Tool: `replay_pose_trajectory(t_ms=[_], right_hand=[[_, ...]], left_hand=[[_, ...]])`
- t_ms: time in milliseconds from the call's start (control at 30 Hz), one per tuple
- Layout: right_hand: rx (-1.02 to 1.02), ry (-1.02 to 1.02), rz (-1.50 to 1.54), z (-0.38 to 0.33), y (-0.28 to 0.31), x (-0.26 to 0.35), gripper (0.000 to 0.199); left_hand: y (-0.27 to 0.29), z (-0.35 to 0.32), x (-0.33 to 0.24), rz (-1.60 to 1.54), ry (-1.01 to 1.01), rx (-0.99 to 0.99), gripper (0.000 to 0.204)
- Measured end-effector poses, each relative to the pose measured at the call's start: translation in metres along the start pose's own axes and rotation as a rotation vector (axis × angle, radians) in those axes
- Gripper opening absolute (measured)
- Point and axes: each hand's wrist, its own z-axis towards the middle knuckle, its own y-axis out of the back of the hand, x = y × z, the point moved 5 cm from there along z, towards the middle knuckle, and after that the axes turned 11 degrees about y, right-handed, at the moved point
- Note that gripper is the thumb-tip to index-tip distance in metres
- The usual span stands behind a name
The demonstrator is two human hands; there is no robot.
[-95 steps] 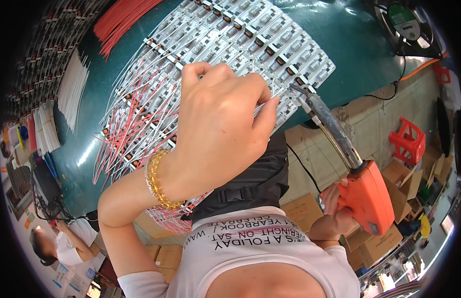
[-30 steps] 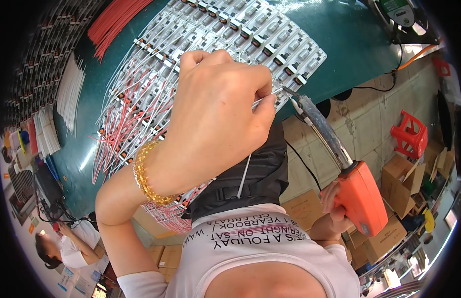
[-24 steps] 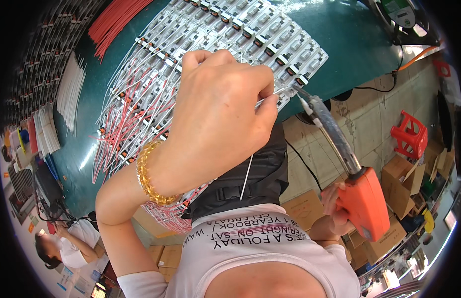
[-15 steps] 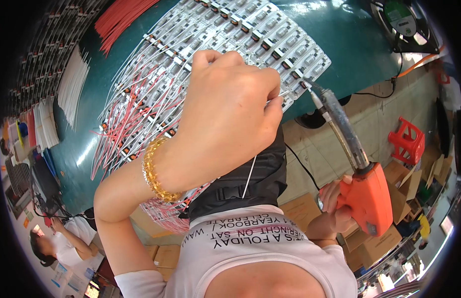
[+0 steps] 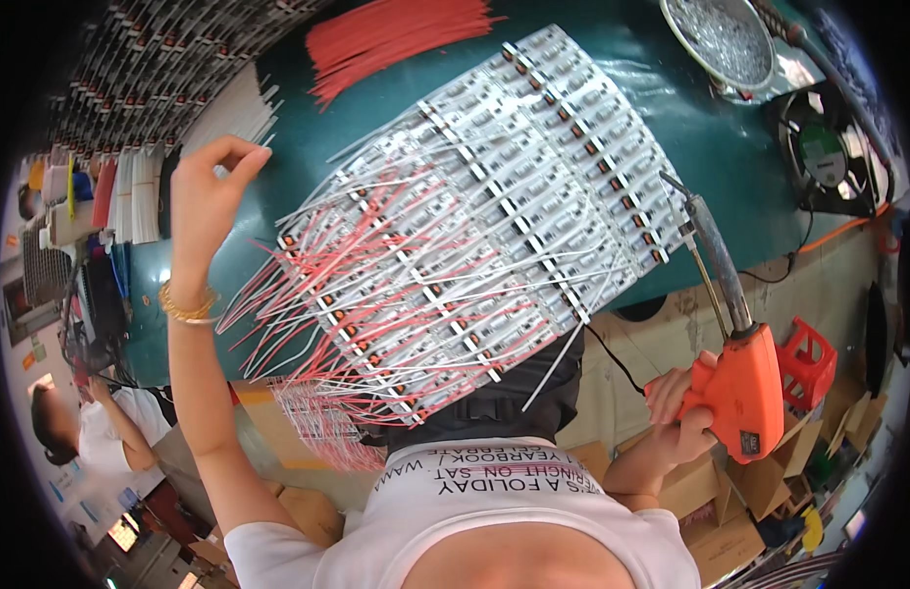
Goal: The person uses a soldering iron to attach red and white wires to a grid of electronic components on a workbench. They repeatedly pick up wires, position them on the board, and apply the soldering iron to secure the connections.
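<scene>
A panel of joined circuit boards [image 5: 519, 147] lies on the green table, with many red and white wires [image 5: 396, 255] fanning from its left part. My right hand [image 5: 678, 407] grips the handle of an orange soldering gun [image 5: 744, 388]; its metal tip is near the panel's right edge. My left hand [image 5: 208, 196], wearing a gold bracelet, is off to the panel's left, beside a bundle of white wires [image 5: 234, 113]. Its thumb and forefinger are pinched together, and anything between them is too small to make out.
A bundle of red wires [image 5: 406, 39] lies at the back. A bowl of small shiny pieces [image 5: 725, 39] and a black fan [image 5: 826, 147] stand at the back right. Lower right are a red stool [image 5: 806, 363] and cardboard boxes. Another person [image 5: 121, 422] sits at far left.
My left hand has moved from over the panel left to the white wire bundle, uncovering the boards. The view has shifted. My right hand still holds the soldering gun.
</scene>
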Motion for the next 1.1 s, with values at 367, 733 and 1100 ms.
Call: replay_pose_trajectory(t_ms=[367, 733, 1100], right_hand=[[0.003, 0.001, -0.045, 0.015, -0.007, -0.004, 0.06], [-0.018, -0.017, -0.008, 0.027, -0.016, -0.01, 0.058], [0.106, 0.086, -0.193, 0.067, -0.03, 0.008, 0.065]], left_hand=[[-0.074, 0.039, -0.128, 0.248, -0.82, -0.404, 0.022], [-0.05, 0.048, -0.134, 0.16, -0.781, -0.463, 0.009], [-0.045, 0.021, -0.113, -0.368, -0.369, 0.121, 0.012]])
